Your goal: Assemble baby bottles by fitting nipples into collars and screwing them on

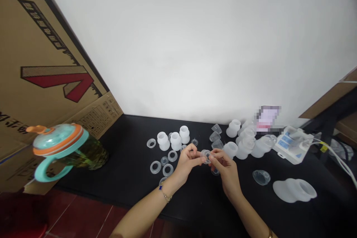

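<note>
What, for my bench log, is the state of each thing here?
Small clear round plastic piece: pinched between both hands.
Left hand: fingers closed on the piece.
Right hand: fingers closed on the piece.
Teal-handled jug with orange-rimmed lid: lid on.
Clear flat plastic rings: lying flat.
Three white frosted cups: upright.
Large white frosted funnel-shaped part: on its side.
White power strip: cable plugged in.

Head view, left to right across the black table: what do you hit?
Mug → rings → left hand → clear part → right hand → dome → power strip → cable
</note>
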{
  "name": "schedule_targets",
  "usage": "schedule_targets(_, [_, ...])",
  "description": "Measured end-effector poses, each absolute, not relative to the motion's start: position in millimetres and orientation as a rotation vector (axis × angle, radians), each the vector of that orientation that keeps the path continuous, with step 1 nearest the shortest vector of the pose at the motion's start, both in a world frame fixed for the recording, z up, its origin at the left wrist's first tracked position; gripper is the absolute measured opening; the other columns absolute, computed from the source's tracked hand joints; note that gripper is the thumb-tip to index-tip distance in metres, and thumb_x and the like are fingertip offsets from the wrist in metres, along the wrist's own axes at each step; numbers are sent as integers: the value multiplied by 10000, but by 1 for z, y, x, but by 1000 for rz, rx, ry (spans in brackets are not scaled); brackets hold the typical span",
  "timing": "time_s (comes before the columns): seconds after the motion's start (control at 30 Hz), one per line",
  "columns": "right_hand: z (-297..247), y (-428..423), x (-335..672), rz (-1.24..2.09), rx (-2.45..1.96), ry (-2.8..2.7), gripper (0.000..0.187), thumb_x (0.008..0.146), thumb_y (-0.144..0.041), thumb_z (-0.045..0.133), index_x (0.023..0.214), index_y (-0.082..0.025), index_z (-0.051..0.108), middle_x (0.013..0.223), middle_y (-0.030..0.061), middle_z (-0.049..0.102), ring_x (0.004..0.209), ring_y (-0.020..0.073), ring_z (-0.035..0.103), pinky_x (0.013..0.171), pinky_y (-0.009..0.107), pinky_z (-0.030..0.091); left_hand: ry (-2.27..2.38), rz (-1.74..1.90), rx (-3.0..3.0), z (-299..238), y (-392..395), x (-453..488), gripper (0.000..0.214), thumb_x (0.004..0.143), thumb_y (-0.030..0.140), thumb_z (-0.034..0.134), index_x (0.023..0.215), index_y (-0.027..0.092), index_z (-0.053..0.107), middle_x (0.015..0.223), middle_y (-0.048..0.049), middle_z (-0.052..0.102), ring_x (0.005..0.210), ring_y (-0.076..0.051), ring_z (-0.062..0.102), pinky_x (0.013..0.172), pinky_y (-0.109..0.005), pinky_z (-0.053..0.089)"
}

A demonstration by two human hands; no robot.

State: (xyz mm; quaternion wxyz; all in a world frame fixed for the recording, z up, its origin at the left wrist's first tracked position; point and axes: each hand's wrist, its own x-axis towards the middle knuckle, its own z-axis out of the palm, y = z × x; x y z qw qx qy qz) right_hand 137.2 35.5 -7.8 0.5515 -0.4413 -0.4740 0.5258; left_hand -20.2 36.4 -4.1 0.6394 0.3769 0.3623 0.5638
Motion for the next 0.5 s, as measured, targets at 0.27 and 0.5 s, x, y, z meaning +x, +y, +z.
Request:
schedule_targets(0.27, [-9, 35, 137, 1271, -1026, -1089, 264, 732, -422, 842, 687, -200, 707, 992, 45, 642, 605, 145, 594, 501, 282, 472, 827, 1285, 841, -4, 37, -20, 508, 638, 272, 904, 719, 211, 406, 676, 2, 719, 575, -115, 611, 554, -200, 425])
schedule_targets(0.5, [-7, 36, 136, 1279, -1025, -1081, 256, 737, -418, 840, 693, -200, 713, 997, 45, 638, 599, 141, 593, 499, 278, 471, 808, 1290, 845, -6, 36, -20, 495, 653, 254, 896, 727, 210, 408, 695, -10, 729, 597, -123, 634, 558, -197, 427])
